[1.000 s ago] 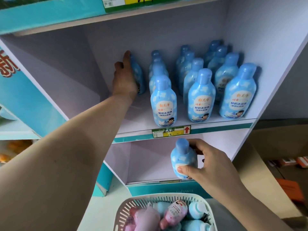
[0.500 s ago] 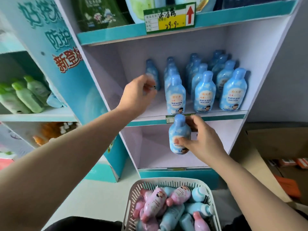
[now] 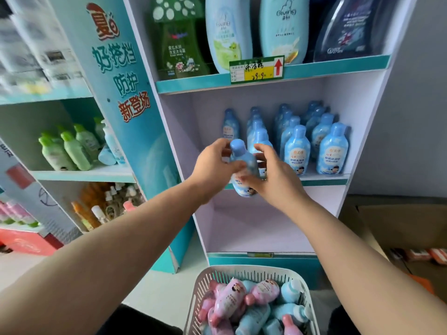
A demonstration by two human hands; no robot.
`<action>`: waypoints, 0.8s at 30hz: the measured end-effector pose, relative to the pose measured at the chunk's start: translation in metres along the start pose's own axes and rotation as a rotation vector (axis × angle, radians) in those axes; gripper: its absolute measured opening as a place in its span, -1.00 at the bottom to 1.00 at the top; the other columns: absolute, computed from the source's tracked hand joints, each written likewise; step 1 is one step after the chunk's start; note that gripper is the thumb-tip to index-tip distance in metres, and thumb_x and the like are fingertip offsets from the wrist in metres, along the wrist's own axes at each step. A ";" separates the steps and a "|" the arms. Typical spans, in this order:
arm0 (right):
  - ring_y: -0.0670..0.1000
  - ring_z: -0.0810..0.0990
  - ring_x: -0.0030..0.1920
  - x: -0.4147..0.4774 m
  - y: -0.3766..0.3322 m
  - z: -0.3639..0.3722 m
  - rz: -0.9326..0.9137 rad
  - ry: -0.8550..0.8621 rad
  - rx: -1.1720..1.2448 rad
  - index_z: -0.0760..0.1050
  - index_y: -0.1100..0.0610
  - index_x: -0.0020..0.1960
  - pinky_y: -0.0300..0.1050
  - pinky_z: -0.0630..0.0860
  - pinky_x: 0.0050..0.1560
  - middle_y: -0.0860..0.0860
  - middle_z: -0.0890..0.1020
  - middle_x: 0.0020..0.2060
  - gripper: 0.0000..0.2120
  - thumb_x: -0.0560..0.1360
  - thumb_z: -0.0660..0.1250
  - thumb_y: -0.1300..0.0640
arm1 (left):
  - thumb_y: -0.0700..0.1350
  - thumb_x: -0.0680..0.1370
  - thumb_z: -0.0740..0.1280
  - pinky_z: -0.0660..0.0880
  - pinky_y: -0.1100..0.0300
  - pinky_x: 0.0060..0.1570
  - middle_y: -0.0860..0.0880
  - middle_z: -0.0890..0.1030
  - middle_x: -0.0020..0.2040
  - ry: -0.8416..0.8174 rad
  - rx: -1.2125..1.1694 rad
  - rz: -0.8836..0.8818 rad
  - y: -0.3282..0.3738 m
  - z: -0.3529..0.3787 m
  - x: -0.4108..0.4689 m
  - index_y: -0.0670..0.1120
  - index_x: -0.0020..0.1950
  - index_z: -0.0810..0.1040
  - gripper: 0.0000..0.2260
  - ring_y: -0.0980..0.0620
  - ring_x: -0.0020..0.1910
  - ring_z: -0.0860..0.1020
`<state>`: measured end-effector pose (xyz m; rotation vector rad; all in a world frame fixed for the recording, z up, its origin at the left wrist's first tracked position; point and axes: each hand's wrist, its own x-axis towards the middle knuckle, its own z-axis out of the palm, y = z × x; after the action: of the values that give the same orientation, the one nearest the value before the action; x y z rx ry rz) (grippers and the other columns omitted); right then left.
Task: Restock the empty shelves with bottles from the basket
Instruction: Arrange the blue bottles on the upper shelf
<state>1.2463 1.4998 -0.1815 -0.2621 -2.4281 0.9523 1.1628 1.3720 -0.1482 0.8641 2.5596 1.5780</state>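
In front of the middle shelf (image 3: 326,182) a small blue bottle (image 3: 242,157) is held upright between both hands. My left hand (image 3: 212,166) grips it from the left with the thumb across its front. From the right, my right hand (image 3: 274,182) curls its fingers round the lower body. Behind them, several matching blue bottles (image 3: 333,151) stand in rows, and a lone one (image 3: 231,128) stands at the back left. A white slotted basket (image 3: 242,269) below holds several pink bottles (image 3: 229,301) and blue ones lying down.
The top shelf carries large bottles (image 3: 227,32) behind a yellow price tag (image 3: 257,68). A teal printed side panel (image 3: 125,93) divides this unit from left shelves with green bottles (image 3: 70,151). A cardboard box (image 3: 399,221) sits at the right.
My left hand drew back from the bottle it set at the shelf's back left and met the blue bottle. My right hand raised that bottle to the middle shelf's front. The view tilted up.
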 end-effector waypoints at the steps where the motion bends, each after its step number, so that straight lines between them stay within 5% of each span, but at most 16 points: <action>1: 0.08 0.52 0.17 0.003 0.005 -0.003 -0.022 -0.016 -0.135 0.27 0.02 0.39 0.04 0.48 0.10 -0.01 0.53 0.24 -0.36 0.41 0.44 -0.10 | -0.15 0.41 0.47 0.57 -0.13 0.03 -0.01 0.61 0.02 0.045 -0.007 -0.001 0.001 -0.003 0.007 -0.01 0.02 0.50 -0.75 -0.10 0.00 0.60; 4: 0.12 0.48 0.18 0.009 0.024 -0.012 -0.099 -0.024 -0.601 0.34 0.04 0.35 0.04 0.43 0.08 0.03 0.55 0.18 -0.53 0.50 0.33 -0.05 | -0.16 0.46 0.44 0.54 -0.02 0.06 0.01 0.57 0.04 0.145 0.064 0.001 0.003 -0.014 0.033 -0.06 0.11 0.48 -0.74 -0.08 0.04 0.56; 7: 0.10 0.44 0.19 0.010 0.046 -0.010 -0.101 -0.032 -0.764 0.39 0.07 0.31 0.05 0.37 0.11 0.02 0.55 0.15 -0.65 0.55 0.26 0.04 | -0.16 0.50 0.38 0.39 0.17 -0.05 0.01 0.52 0.03 0.161 0.216 -0.025 -0.001 -0.013 0.053 -0.11 0.21 0.45 -0.70 -0.03 0.00 0.49; 15: 0.10 0.48 0.15 0.006 0.072 0.007 -0.177 -0.089 -0.774 0.36 0.10 0.35 0.02 0.39 0.19 0.04 0.54 0.11 -0.60 0.55 0.25 0.01 | -0.16 0.56 0.31 0.39 0.18 0.03 -0.10 0.54 0.21 0.117 0.251 -0.129 -0.033 0.010 0.084 -0.12 0.35 0.41 -0.64 -0.10 0.14 0.50; 20: 0.13 0.51 -0.03 0.008 0.078 0.015 -0.179 -0.029 -0.747 0.48 0.15 0.20 0.02 0.49 0.00 0.09 0.58 -0.05 -0.70 0.48 0.36 0.14 | -0.09 0.34 0.56 0.45 0.10 0.11 -0.10 0.48 0.23 0.126 0.260 -0.228 -0.053 0.017 0.079 -0.16 0.34 0.33 -0.34 -0.10 0.17 0.50; 24: 0.12 0.49 -0.15 0.011 0.076 0.021 -0.145 -0.008 -0.787 0.47 0.11 0.08 -0.02 0.47 -0.18 0.08 0.56 -0.18 -0.69 0.38 0.41 0.27 | -0.11 0.28 0.59 0.50 0.06 0.04 -0.12 0.49 0.16 0.188 0.282 -0.262 -0.066 0.033 0.080 -0.15 0.20 0.33 -0.37 -0.11 0.08 0.53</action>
<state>1.2254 1.5471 -0.2422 -0.3399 -2.6717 -0.1038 1.0751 1.4134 -0.1972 0.3794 2.9286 1.3038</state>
